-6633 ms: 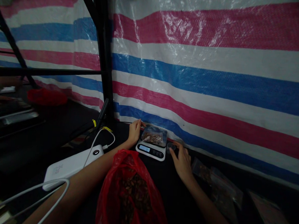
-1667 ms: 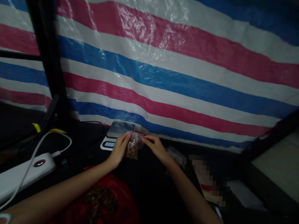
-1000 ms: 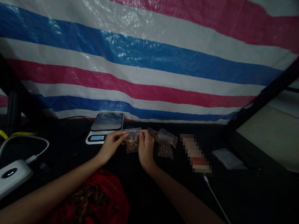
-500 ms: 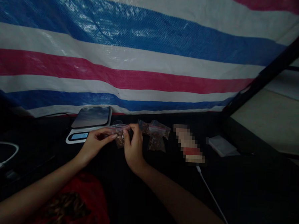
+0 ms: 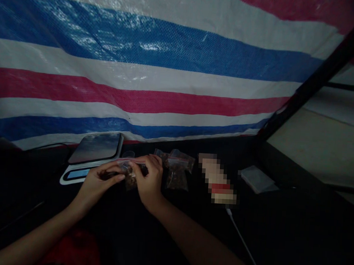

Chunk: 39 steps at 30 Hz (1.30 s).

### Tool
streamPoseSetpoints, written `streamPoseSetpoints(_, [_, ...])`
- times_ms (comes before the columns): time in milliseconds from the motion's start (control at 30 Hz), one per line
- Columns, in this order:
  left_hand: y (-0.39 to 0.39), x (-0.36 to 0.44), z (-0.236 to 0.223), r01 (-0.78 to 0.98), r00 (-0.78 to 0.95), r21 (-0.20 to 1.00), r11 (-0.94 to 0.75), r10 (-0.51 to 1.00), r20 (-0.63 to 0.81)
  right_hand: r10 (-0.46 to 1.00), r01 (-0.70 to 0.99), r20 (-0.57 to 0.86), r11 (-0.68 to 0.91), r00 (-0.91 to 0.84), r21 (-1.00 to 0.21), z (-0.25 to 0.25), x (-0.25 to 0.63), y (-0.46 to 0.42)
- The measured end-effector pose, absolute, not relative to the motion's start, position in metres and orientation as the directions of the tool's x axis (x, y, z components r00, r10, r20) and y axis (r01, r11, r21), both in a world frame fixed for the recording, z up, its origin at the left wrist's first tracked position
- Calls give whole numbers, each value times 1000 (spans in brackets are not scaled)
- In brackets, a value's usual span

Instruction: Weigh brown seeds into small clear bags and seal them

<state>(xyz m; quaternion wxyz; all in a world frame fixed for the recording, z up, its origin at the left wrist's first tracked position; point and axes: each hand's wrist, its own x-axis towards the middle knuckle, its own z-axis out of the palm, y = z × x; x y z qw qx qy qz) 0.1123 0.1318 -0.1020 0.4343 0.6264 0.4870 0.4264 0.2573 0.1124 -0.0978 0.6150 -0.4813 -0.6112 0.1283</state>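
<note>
Black table (image 5: 171,235); zip bag (image 5: 131,180) pinched between left hand (image 5: 95,183), right hand (image 5: 151,178).

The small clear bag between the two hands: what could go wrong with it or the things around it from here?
The small clear bag is held near its top by the left hand and right hand; if its seal is open, which I cannot tell, brown pieces might spill.
The left hand is close to the scale and could bump it.
The filled bags lie just beyond the right hand and might get nudged.
</note>
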Motion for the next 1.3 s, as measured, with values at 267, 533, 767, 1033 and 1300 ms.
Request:
streamPoseSetpoints(267, [134, 110, -103, 301, 141, 940, -163, 982, 126, 746, 382, 629, 528, 217, -758, -99, 259, 110])
streamPoseSetpoints(533, [132, 107, -105, 277, 117, 950, -142, 987, 114, 761, 320, 526, 425, 380, -847, -103, 262, 119])
streamPoseSetpoints(767, [131, 110, -104, 261, 147, 952, -159, 981, 124, 791, 373, 557, 452, 252, -810, -104, 260, 119])
streamPoseSetpoints(1033, [133, 114, -106, 95, 175, 976, -194, 969, 176, 838, 340, 501, 417, 216, -843, -106, 260, 120])
streamPoseSetpoints(1300, [140, 114, -116, -74, 203, 972, -222, 951, 233, 847, 352, 503, 424, 174, -835, -109, 262, 117])
